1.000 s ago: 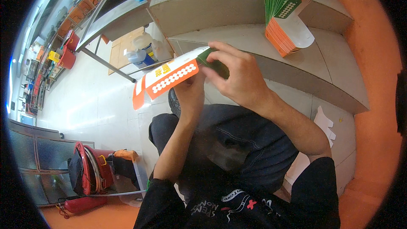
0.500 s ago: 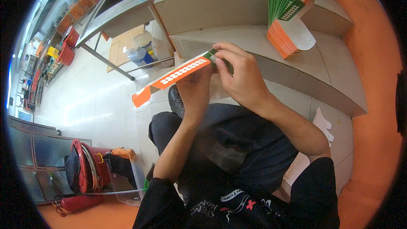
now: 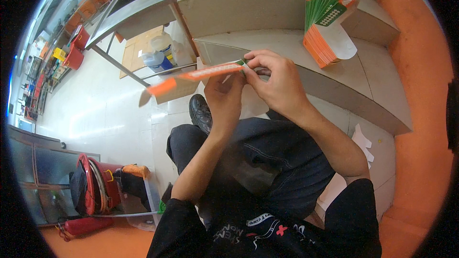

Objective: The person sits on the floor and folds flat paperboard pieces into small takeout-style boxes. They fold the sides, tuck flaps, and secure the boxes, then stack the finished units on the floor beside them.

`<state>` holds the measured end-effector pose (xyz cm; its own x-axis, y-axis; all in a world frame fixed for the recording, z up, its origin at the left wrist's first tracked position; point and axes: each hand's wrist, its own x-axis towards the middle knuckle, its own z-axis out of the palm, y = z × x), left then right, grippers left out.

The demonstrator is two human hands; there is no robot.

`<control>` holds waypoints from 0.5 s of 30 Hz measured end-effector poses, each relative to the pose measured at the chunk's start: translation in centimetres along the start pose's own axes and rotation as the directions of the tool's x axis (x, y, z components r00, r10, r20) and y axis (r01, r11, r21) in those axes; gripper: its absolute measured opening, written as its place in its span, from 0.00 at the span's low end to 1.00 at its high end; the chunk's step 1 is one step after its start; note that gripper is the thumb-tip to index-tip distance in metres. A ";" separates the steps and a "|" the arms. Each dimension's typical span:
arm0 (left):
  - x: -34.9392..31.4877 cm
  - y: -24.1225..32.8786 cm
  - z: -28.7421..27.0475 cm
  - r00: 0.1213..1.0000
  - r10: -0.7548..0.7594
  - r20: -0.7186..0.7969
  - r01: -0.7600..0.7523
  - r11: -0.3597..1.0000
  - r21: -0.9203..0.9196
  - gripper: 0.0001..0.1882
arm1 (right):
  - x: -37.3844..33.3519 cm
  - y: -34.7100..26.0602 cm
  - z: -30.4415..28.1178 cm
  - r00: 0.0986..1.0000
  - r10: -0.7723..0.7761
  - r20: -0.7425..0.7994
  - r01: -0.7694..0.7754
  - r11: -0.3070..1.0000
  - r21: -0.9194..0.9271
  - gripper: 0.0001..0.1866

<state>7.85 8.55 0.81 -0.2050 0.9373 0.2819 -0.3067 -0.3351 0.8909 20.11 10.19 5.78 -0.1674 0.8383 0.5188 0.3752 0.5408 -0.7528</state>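
Observation:
An orange, green and white cardboard food carton (image 3: 203, 73) is held out in front of me, seen nearly edge-on. Its far left end is smeared by motion. From beneath, my left hand (image 3: 224, 98) grips the carton near its right part, fingers partly hidden behind it. My right hand (image 3: 277, 79) pinches the small green end between thumb and fingers. Beyond the hands, on a tiled step, a nested stack of similar cartons (image 3: 321, 44) stands with green panels fanned out.
Tiled steps (image 3: 282, 43) rise ahead and to the right, beside an orange wall (image 3: 423, 114). A steel table (image 3: 131, 12) stands at the far left, with plastic jugs (image 3: 157, 60) below. A red bucket (image 3: 103, 186) is at lower left. White cardboard pieces (image 3: 362, 141) lie at right.
The carton's left end has swung upward, so it lies more level. My left hand has shifted slightly right, nearer the right hand, which still pinches the green end.

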 end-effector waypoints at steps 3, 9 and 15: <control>-0.1 -0.3 -0.2 1.000 0.016 -0.013 -0.014 0.995 0.099 0.12 | -0.3 0.2 0.3 0.999 -0.011 0.034 0.013 0.999 -0.041 0.05; -0.1 -0.4 0.5 0.999 0.046 0.005 -0.046 0.997 -0.069 0.08 | -0.4 0.8 0.6 1.000 0.010 0.008 -0.010 0.998 -0.063 0.05; -0.1 -0.9 0.3 0.997 0.070 -0.032 -0.069 0.997 0.025 0.04 | -0.4 1.4 0.8 0.991 0.112 0.074 -0.117 0.991 0.067 0.07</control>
<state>8.38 8.80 0.13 -0.2559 0.9078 0.3322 -0.2685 -0.3969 0.8777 19.94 10.70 4.14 -0.1916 0.8962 0.4002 0.3298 0.4428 -0.8337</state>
